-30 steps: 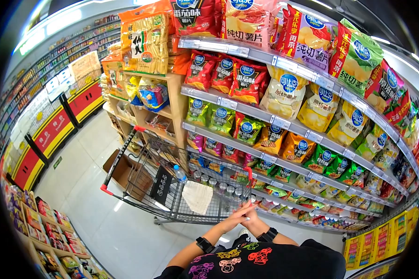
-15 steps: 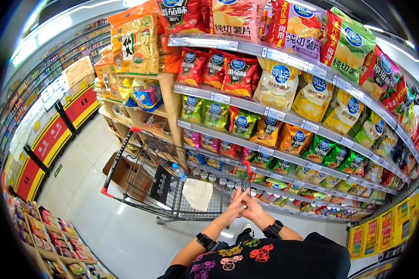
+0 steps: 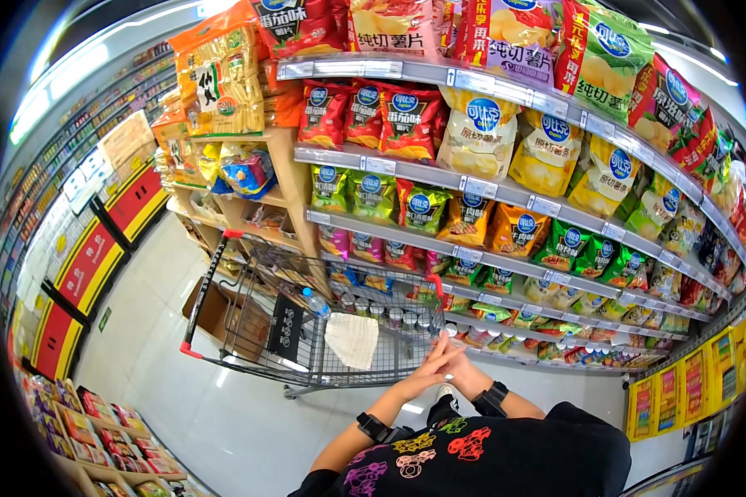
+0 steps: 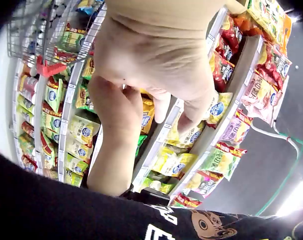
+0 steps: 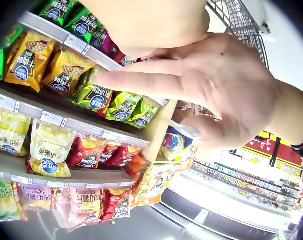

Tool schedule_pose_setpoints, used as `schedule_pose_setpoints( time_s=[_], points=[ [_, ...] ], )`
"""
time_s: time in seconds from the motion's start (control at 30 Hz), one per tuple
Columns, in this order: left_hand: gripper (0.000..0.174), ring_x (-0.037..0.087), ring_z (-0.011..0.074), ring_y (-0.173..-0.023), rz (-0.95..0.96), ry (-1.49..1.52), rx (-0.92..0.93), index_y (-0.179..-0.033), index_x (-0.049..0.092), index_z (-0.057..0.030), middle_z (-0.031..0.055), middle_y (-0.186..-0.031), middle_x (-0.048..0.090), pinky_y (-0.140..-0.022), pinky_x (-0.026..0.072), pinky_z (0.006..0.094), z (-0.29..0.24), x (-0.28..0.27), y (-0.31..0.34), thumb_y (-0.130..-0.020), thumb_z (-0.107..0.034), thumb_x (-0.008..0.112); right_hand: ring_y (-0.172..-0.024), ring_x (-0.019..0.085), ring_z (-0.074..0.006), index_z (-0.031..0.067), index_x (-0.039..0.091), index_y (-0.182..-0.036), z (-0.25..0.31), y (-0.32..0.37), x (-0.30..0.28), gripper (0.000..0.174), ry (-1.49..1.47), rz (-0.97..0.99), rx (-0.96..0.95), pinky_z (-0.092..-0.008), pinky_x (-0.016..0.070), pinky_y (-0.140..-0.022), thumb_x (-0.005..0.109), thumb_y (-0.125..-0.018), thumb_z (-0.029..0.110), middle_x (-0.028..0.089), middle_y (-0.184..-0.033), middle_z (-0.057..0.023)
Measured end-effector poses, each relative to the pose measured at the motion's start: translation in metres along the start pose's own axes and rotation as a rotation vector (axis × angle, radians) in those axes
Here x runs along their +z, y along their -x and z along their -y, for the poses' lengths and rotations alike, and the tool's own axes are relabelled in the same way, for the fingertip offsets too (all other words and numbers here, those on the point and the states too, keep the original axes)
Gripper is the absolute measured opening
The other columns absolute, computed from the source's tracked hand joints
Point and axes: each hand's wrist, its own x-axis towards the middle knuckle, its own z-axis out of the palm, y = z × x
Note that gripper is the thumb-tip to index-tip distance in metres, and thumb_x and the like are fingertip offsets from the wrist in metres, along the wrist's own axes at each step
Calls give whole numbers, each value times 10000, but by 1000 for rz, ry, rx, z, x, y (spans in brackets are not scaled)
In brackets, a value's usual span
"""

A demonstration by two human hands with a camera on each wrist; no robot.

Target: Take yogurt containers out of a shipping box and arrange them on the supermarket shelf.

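Note:
In the head view my left hand (image 3: pixel 421 380) and my right hand (image 3: pixel 467 378) meet in front of the body, crossing each other at the fingers. Close up in the right wrist view, the left hand (image 5: pixel 229 90) shows a finger stretched straight and the thumb held apart. The left wrist view shows the back of the left hand (image 4: pixel 154 55) over the right hand, hiding most of it. Nothing shows held in either hand. Just past the hands stands a shopping cart (image 3: pixel 249 358), with a white cloth (image 3: pixel 352 340) and a water bottle (image 3: pixel 316 303) in it.
Shelves (image 3: pixel 518 199) of chip bags rise ahead and to the right. A wooden rack (image 3: pixel 294 195) with snack packs adjoins them, and a cardboard box (image 3: pixel 210 308) sits on the floor beyond the cart. Tiled floor (image 3: pixel 145 323) runs along the left, near low snack bins (image 3: pixel 99 431).
The head view has shifted, so the shelves sit further left and the hands slightly further right and higher. The hands stay together; the cart stays nearly where it was.

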Motion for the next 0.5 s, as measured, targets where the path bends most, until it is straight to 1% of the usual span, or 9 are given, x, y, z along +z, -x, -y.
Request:
schedule_pose_setpoints(
  time_s=[0.07,0.17,0.2,0.27,0.3,0.37,0.43,0.47,0.5],
  points=[
    [677,-78,256,-1350,-58,27,11,-1378,284,-161,96,-1455,-173,-1057,146,392,-3,-1,-1,-795,-402,531,-760,562,-208,84,537,-993,6,8,6,279,-62,64,53,-377,498,-692,500,-887,339,567,-810,-59],
    [900,-54,220,-1351,-135,92,21,-1394,203,-82,89,-1444,-214,-1061,89,394,-9,5,-7,-726,-591,526,-827,571,-204,77,534,-1058,12,18,18,251,-96,193,-8,-373,490,-768,472,-907,268,586,-898,-56],
    [915,-52,218,-1352,-152,119,21,-1397,185,-81,81,-1444,-217,-1061,92,392,-15,5,-9,-721,-589,534,-896,568,-197,70,517,-1116,11,24,21,248,-142,263,-76,-360,466,-845,438,-921,201,585,-1001,-60],
    [946,-46,214,-1352,-188,173,24,-1404,147,-79,66,-1444,-222,-1061,99,389,-25,4,-13,-711,-583,549,-932,560,-194,65,514,-1122,15,36,31,245,-107,332,-67,-359,448,-879,419,-924,174,574,-1047,-60],
    [883,-44,212,-1351,-171,217,51,-1405,153,-93,71,-1445,-218,-1056,127,383,-24,1,-14,-730,-497,553,-950,556,-193,63,513,-1126,18,42,37,245,-89,367,-62,-358,439,-896,409,-926,161,568,-1071,-60],
    [781,-40,208,-1348,-139,304,105,-1408,164,-121,79,-1447,-211,-1045,183,370,-17,-6,-14,-768,-326,562,-914,550,-187,51,516,-1101,17,46,40,225,-69,338,-87,-361,430,-906,435,-915,149,562,-1004,-69],
    [767,-42,213,-1348,-88,226,93,-1407,175,-123,83,-1451,-199,-1046,176,376,-15,-2,-16,-769,-297,564,-866,552,-181,46,519,-1082,14,45,38,211,-36,321,-99,-363,435,-898,457,-907,145,561,-938,-70],
    [761,-44,215,-1349,-62,186,87,-1406,181,-124,86,-1453,-193,-1046,173,378,-13,0,-17,-769,-283,566,-725,549,-167,46,526,-1023,12,45,40,182,-45,269,-115,-358,470,-830,468,-906,172,544,-776,-45],
    [751,-49,221,-1349,-39,103,61,-1404,190,-128,89,-1456,-179,-1046,170,378,-12,1,-17,-769,-272,565,-685,543,-163,49,527,-1007,11,37,33,176,-62,300,-85,-356,478,-807,466,-907,181,537,-740,-35]
  ],
)
